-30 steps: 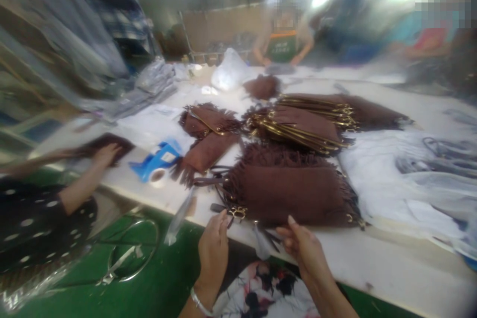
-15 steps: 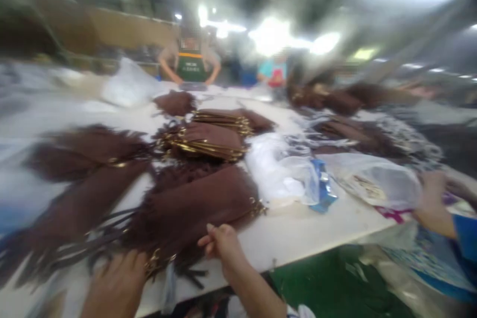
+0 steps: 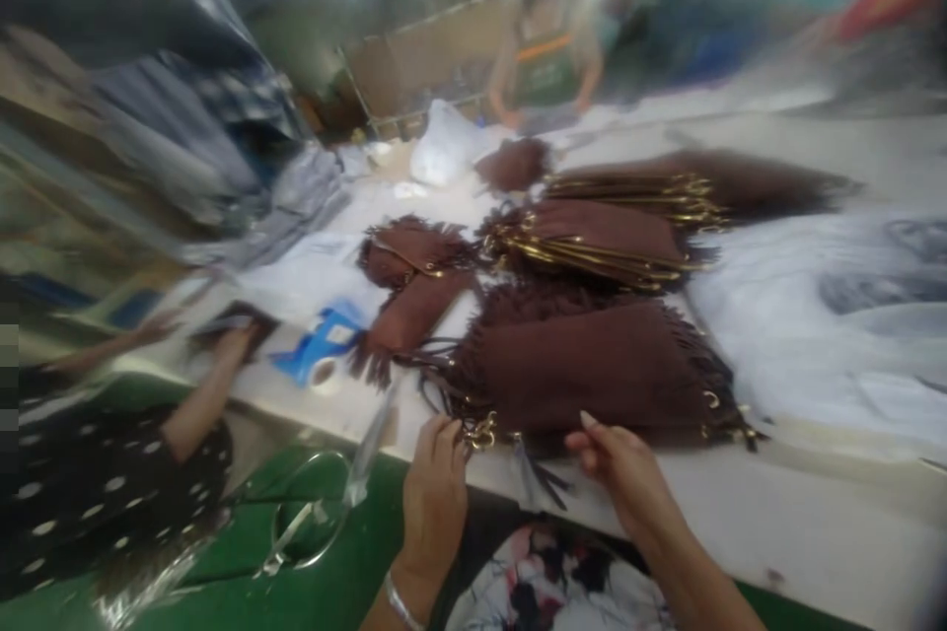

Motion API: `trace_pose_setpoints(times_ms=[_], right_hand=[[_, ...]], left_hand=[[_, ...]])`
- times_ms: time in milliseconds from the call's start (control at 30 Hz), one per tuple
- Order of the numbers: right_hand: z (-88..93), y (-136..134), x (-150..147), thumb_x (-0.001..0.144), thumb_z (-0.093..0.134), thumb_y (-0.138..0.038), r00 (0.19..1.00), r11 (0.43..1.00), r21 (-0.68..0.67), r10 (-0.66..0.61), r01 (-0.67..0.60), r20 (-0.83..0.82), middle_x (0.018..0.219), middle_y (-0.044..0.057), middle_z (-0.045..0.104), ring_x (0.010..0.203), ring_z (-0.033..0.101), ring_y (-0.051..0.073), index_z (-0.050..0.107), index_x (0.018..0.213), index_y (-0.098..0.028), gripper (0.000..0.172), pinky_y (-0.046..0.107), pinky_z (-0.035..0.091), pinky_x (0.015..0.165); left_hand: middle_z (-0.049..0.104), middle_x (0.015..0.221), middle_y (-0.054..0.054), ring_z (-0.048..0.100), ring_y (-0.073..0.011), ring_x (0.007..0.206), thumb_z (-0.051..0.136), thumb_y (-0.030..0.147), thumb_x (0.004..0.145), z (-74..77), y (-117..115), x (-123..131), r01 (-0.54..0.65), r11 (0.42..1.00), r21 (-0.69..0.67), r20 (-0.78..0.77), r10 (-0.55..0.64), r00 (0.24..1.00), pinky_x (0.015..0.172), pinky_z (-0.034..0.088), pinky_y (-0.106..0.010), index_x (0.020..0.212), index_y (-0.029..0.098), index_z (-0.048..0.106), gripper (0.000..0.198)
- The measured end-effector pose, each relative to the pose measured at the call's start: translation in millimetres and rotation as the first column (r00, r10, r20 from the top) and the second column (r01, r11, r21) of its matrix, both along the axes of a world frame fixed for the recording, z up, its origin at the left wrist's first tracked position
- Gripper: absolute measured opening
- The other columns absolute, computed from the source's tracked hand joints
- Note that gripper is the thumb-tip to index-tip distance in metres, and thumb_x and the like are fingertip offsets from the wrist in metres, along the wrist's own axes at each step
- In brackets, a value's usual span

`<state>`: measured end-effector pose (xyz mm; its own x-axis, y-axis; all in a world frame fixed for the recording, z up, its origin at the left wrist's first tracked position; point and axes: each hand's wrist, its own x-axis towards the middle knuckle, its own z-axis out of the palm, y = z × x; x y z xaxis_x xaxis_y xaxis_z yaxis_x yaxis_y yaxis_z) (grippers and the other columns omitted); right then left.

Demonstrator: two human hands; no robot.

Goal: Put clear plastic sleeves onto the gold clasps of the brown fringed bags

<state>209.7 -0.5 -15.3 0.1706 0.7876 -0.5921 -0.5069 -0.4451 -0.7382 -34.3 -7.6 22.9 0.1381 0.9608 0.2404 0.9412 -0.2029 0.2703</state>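
At the near edge of the white surface (image 3: pixel 806 513) the left hand (image 3: pixel 435 493) has its fingers (image 3: pixel 444 436) curled down onto the gold ring hardware (image 3: pixel 482 434) at the near left corner of the top brown fringed bag (image 3: pixel 599 370). They look closed on that hardware or the strap ends beside it, though the motion blur makes the exact pinch hard to read. The right hand (image 3: pixel 618 468) sits just right of it, fingers half bent and loosely parted, fingertips touching or just short of the bag's near edge; it does not appear to hold anything.

The bag lies flat on its stack directly beyond both hands, its long side facing the person, fringe trailing off the right end and dark strap ends (image 3: pixel 544 483) hanging over the edge between the two hands. To handle the corner well, the left fingers should probably stay tight on the metal ring rather than the soft suede, while the right hand steadies the near edge so the bags beneath do not slide.

Farther out lie a pile of bags with gold frames (image 3: pixel 599 242), two smaller brown bags (image 3: pixel 414 286), and a blue tape dispenser (image 3: pixel 320 347) near another person's arm (image 3: pixel 199 394).
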Motion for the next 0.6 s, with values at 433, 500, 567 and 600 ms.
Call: trace_pose_setpoints(times_ms=[433, 500, 567, 600], right_hand=[[36.4, 3, 7, 0.072, 0.073, -0.049, 0.999, 0.997, 0.06, -0.044, 0.044, -0.01, 0.055, 0.001, 0.063, 0.04, 0.045, 0.005, 0.056, 0.07, -0.013, 0.039, 0.016, 0.033, 0.041], [46.6, 4, 6, 0.078, 0.067, -0.049, 1.0, 0.999, 0.035, -0.011, 0.01, 0.025, 0.043, -0.002, 0.055, 0.037, 0.043, 0.005, 0.053, 0.065, -0.014, 0.04, 0.015, 0.032, 0.04], [52.0, 4, 2, 0.079, 0.065, -0.049, 0.999, 0.998, -0.063, 0.01, -0.007, 0.039, 0.039, -0.003, 0.053, 0.032, 0.041, 0.006, 0.049, 0.064, -0.016, 0.039, 0.016, 0.03, 0.037], [51.3, 6, 0, 0.078, 0.065, -0.05, 0.998, 0.996, -0.086, -0.013, 0.018, 0.059, 0.04, -0.001, 0.056, 0.031, 0.043, 0.008, 0.05, 0.067, -0.016, 0.039, 0.018, 0.031, 0.037]], left_hand=[[0.061, 0.086, -0.003, 0.056, -0.0212, 0.088, 0.039, 0.032, 0.094, 58.3, 27, 19, 0.192, 0.957, -0.217, 0.029, -0.19, 0.981, 0.081, 0.044, -0.039, 0.085, 0.021, 0.057, 0.023], [0.061, 0.071, 0.003, 0.056, -0.0175, 0.069, 0.039, 0.039, 0.094, 78.7, 26, 21, 0.131, 0.91, -0.394, 0.141, -0.081, 0.987, 0.067, 0.043, -0.034, 0.084, 0.024, 0.057, 0.025], [0.06, 0.063, 0.006, 0.056, -0.0164, 0.062, 0.047, 0.047, 0.089, 88.3, 23, 26, -0.01, 0.865, -0.502, 0.19, 0.121, 0.974, 0.062, 0.044, -0.032, 0.08, 0.027, 0.06, 0.026], [0.063, 0.066, 0.006, 0.058, -0.0167, 0.064, 0.052, 0.048, 0.087, 88.6, 22, 31, -0.006, 0.861, -0.508, 0.213, 0.133, 0.968, 0.062, 0.046, -0.032, 0.082, 0.027, 0.062, 0.025]])
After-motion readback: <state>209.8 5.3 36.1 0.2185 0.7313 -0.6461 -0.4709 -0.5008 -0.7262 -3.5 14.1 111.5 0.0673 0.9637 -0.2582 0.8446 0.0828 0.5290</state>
